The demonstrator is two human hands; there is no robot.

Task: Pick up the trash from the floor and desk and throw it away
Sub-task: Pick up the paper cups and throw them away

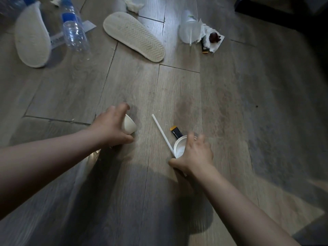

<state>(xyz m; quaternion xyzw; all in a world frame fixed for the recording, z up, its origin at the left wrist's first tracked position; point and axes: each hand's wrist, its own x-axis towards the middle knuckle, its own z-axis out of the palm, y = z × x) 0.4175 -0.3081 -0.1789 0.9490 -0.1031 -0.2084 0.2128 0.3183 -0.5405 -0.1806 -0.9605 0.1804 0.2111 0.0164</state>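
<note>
Left hand [113, 125]: low over the plank floor [248, 121], grip closed round a small paper cup [130, 124] lying on its side, base pointing right.

Right hand [197, 153]: grip curled over the rim of a white cup [180, 148], mouth up, fingers on the far side, thumb on the near side. White straw [162, 132] slanting up-left from the thumb, alongside the cup rim; pinched or merely touching, cannot tell. Black-and-yellow sachet [176, 133] just behind the cup, partly hidden by it.

Remaining litter, all on the floor farther ahead:
- Clear water bottle [74, 31] with blue label, on its side between two white slippers.
- Left slipper [32, 39] and right slipper [134, 36], both sole up.
- Second bottle [10, 6] at the top-left edge, blurred.
- Crumpled tissue [133, 5] beyond the right slipper.
- Clear plastic cup [189, 29] on its side with its own straw, touching a crumpled napkin [217, 45] carrying a dark brown lump [213, 37].
- Second sachet [204, 47] at the near edge of the napkin.

Dark furniture [284, 11] at the top right, well apart from both hands. No obstruction between the hands and the held cups.
</note>
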